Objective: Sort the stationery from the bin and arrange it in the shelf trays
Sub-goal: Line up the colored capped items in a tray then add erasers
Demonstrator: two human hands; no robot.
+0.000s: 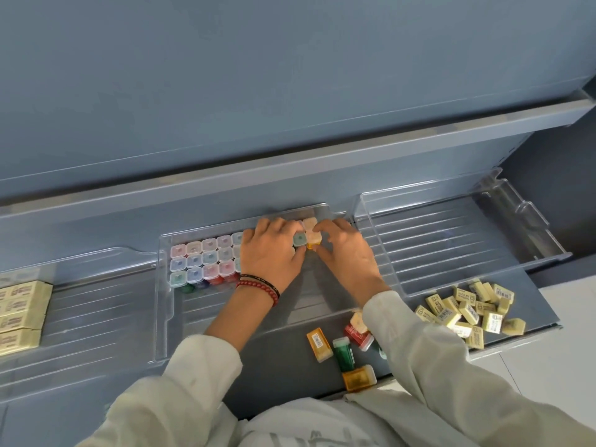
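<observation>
The left hand (271, 258) lies palm down inside the middle tray (161, 285). Its fingers are curled over the boxes and its thumb pinches the green-capped box (299, 239). The right hand (346, 253) faces it, with fingers and thumb curled round the orange box (313, 241). These two boxes stand upright and touch side by side, near the far edge of the tray and right of its centre.

The sorted boxes (206, 258) stand upright in three rows, packed into the far-left corner of the middle tray. The rows run under the left hand. The left wrist carries bead bracelets (258, 287).

The middle tray sits on the grey shelf (274, 366). Near the front edge of the shelf, just outside the near-right corner of the tray, the loose boxes (345, 353) lie on their sides: two orange, one green, one red.

The loose erasers (467, 312) form a yellow pile at the right front corner of the shelf, in front of the right tray (451, 240). The left tray (96, 285) holds the stacked erasers (19, 306) against its left edge.
</observation>
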